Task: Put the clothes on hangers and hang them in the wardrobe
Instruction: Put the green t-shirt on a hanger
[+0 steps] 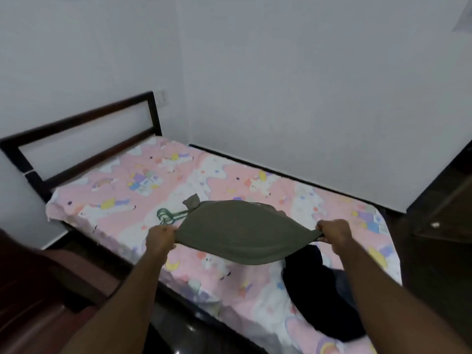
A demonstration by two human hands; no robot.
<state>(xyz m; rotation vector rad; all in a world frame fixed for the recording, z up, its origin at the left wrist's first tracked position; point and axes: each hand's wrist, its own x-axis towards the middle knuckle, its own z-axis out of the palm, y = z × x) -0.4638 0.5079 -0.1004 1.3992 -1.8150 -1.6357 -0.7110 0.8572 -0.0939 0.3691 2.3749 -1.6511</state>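
Observation:
An olive-green garment (242, 232) is stretched out flat in the air over the bed. My left hand (160, 238) grips its left edge and my right hand (334, 232) grips its right edge. Green hangers (167, 215) lie on the sheet behind the garment, partly hidden by it. A pile of dark clothes (319, 290) lies on the bed below my right arm. The wardrobe is not clearly in view.
The bed with a pink cartoon-print sheet (122, 190) fills the middle, with a dark headboard (76, 139) at the left. White walls stand behind. Dark wooden furniture (444, 213) stands at the right, and a reddish-brown piece (38, 290) at the lower left.

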